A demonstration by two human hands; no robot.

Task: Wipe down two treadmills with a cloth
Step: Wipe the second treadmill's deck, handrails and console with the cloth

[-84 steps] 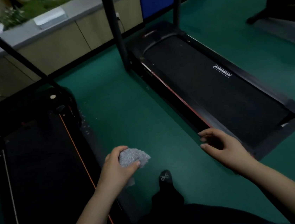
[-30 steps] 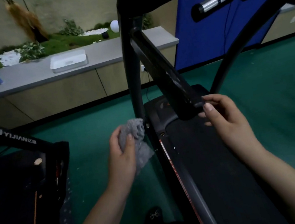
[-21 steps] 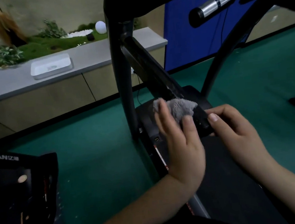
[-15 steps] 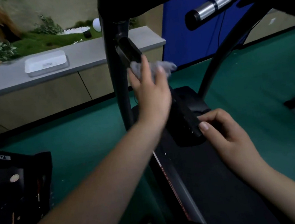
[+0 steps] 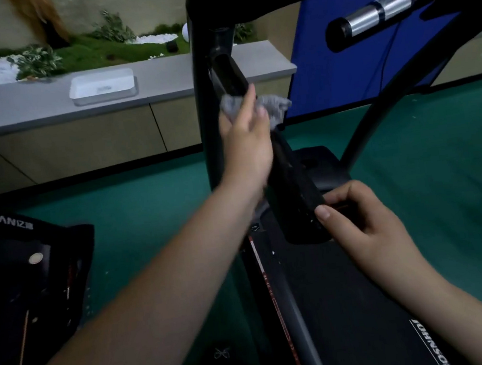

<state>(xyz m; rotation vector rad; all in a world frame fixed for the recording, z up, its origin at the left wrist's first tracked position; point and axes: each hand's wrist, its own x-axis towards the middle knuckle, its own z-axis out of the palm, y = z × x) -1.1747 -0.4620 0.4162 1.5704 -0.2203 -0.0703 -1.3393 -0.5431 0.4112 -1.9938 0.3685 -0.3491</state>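
Observation:
My left hand (image 5: 248,148) presses a grey cloth (image 5: 274,107) against the black side handrail (image 5: 294,188) of the right treadmill, high up near its upright. Cloth edges stick out on both sides of my fingers. My right hand (image 5: 355,223) grips the near end of that same handrail, thumb on top. The treadmill's black belt deck (image 5: 353,304) runs below my arms, with a red-striped side rail. The second treadmill (image 5: 20,285) is at the lower left, dark, with white lettering on its bar.
A silver-tipped handle (image 5: 371,19) and the console arch are overhead. A grey counter (image 5: 162,80) with a white tray (image 5: 102,87) and a blue bottle stands behind, with a blue panel (image 5: 340,60) to the right. Green floor lies between the two treadmills.
My left hand with the cloth has slid slightly down the handrail since half a second ago, after rising from its lower end. My right hand still holds the rail's near end.

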